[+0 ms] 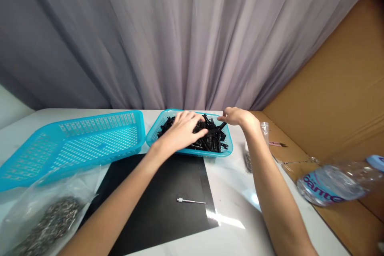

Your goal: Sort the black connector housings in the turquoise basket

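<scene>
A small blue basket [156,130] at the table's back holds a heap of black plastic parts [211,138]. My left hand [183,128] lies over the heap, fingers curled down into the parts. My right hand [237,117] hovers at the basket's right rim, fingers pinched together near the black parts; what it holds, if anything, is too small to make out. A thin metal pin [191,201] lies on a black mat [168,204] in front of the basket.
A larger blue basket [75,144] stands tilted at the left. A clear bag of small metal parts [48,220] lies at the near left. Another small bag [248,160] sits right of the mat. A plastic water bottle [336,182] lies on cardboard [339,88] at the right.
</scene>
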Motion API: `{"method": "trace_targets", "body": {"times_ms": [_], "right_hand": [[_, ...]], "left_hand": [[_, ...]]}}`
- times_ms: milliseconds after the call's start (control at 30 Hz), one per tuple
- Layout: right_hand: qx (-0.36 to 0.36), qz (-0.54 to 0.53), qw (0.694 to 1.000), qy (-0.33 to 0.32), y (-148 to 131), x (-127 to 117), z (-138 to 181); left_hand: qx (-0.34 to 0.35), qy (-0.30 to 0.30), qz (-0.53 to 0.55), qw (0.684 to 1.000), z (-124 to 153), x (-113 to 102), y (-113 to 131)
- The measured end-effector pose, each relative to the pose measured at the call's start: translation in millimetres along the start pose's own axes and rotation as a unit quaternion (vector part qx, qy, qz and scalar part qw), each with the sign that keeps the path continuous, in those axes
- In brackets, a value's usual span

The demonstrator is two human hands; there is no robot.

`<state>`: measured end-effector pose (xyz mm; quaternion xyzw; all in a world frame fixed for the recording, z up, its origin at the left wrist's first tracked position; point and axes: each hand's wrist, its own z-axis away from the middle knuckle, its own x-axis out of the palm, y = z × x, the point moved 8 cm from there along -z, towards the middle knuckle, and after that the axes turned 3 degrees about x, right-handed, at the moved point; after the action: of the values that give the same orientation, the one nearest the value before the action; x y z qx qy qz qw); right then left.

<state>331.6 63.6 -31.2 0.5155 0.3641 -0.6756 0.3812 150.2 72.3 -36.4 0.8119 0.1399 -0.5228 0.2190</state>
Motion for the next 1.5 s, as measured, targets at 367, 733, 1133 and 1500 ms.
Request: {"method": "trace_targets", "body": {"times_ms": [367,733,1133,1500], "right_hand": [[-0.020,-0.065,0.994,-0.084,-7,21,-12],[-0.104,-0.175,0.976,-0.074,-24,22,-13],[-0.320,-0.351,0.877,-0.065,-75,11,7],[-0.126,-0.101,0.987,-0.003,-39,35,-25]], "left_hand": [[-0.070,-0.153,-0.054,0.984,-35,46,15],[-0.032,-0.085,0.126,0.988,3,11,-48],[-0.035,-0.019,0.269,0.962,6,4,-88],[-0.030,0.095,0.157,0.983,3,-13,-60]]}}
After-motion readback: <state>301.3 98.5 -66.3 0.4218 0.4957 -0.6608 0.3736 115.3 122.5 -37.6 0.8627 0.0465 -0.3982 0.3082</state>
